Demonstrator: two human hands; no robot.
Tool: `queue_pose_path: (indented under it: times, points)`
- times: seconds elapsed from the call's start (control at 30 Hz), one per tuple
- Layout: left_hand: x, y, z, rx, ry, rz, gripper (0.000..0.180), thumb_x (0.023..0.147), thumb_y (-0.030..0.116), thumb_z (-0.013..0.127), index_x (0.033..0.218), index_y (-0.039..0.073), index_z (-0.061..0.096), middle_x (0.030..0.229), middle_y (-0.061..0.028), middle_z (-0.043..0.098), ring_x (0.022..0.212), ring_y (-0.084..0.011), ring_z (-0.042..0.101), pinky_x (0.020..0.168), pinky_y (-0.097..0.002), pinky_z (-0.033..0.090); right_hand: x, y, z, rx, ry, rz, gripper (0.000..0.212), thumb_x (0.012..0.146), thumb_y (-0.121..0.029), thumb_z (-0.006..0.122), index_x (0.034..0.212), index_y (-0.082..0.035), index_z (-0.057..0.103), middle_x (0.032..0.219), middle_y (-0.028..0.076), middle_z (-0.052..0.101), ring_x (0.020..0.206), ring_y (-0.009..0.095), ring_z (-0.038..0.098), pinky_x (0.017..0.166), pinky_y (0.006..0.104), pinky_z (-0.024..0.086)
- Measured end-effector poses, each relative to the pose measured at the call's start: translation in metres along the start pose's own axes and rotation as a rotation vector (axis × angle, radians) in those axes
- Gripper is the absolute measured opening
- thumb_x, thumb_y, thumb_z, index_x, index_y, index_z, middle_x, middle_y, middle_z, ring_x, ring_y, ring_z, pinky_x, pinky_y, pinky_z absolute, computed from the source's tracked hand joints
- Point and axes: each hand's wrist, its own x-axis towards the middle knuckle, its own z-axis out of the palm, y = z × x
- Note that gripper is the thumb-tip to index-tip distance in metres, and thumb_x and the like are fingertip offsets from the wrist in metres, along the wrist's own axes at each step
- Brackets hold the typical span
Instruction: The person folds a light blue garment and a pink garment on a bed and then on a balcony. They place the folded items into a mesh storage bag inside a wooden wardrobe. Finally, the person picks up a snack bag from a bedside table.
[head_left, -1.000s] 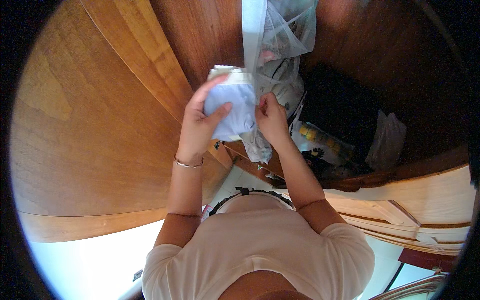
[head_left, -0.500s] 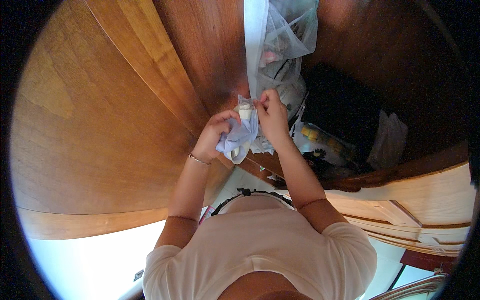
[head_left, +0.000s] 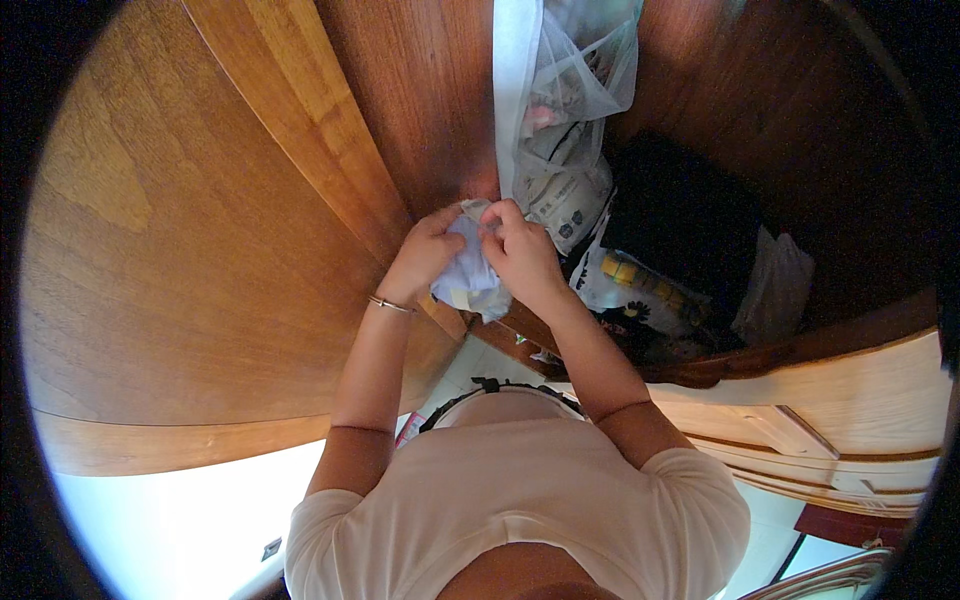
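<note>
Between my two hands is a soft, crumpled bundle of pale lavender cloth (head_left: 466, 268) with cream-white parts along its top and bottom. My left hand (head_left: 426, 254) grips its left side, fingers curled over the upper edge and thumb on the front. On the right, my right hand (head_left: 524, 254) has its fingers pinched at the bundle's upper right edge. The fingers hide part of the cloth, so its exact kind is unclear. Just beyond my right hand hangs a see-through mesh organizer (head_left: 590, 85) with a white border, holding several packets.
A brown wooden panel (head_left: 200, 250) fills the left. To the right, a dark wooden compartment holds a black item (head_left: 680, 205), a clear bag with yellow pieces (head_left: 640, 280) and a whitish plastic bag (head_left: 778, 285). A light wooden drawer front (head_left: 780, 430) lies below it.
My right hand has come down and left, closer to my left hand. The bundle has been turned, now showing more flat lavender cloth, and a printed packet behind it shows more.
</note>
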Motion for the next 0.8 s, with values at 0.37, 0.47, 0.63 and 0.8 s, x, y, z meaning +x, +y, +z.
queue_pose_path:
  times: [0.37,0.47,0.63,0.8]
  points:
    - [-0.003,0.011,-0.001,-0.697,-0.002,-0.125,0.046,0.073,-0.01,0.052,0.116,-0.002,0.04,0.102,-0.0122,0.054,0.091,-0.0216,0.056,0.076,-0.0311,0.048,0.0,0.013,0.006,0.6,-0.112,0.184,0.029,0.074,0.003,0.055,0.098,-0.006,0.042,0.068,-0.002,0.042,0.066,0.008,0.043,0.06,0.0224,0.036]
    - [0.008,-0.02,0.002,-0.472,0.146,0.006,0.053,0.072,-0.005,0.055,0.122,-0.003,0.038,0.103,-0.0128,0.056,0.091,-0.0198,0.056,0.076,-0.0289,0.047,0.001,0.008,0.007,0.36,-0.162,0.13,0.032,0.069,0.006,0.058,0.094,-0.006,0.041,0.067,-0.001,0.042,0.063,0.009,0.044,0.058,0.0233,0.036]
    - [0.012,-0.01,0.017,0.172,0.286,0.102,0.06,0.07,-0.007,0.05,0.127,-0.003,0.032,0.105,-0.013,0.055,0.09,-0.0201,0.055,0.075,-0.0282,0.046,-0.001,0.005,0.016,0.1,-0.101,0.05,0.035,0.062,0.007,0.063,0.085,-0.006,0.04,0.066,0.001,0.041,0.059,0.01,0.042,0.054,0.0241,0.036]
    - [0.014,-0.008,-0.002,-0.37,0.035,-0.042,0.05,0.071,-0.009,0.043,0.12,-0.003,0.04,0.103,-0.0139,0.056,0.092,-0.0233,0.056,0.08,-0.031,0.046,0.0,0.018,0.017,0.439,-0.116,0.116,0.033,0.063,0.006,0.063,0.083,-0.006,0.04,0.065,0.001,0.039,0.058,0.009,0.039,0.055,0.0241,0.036]
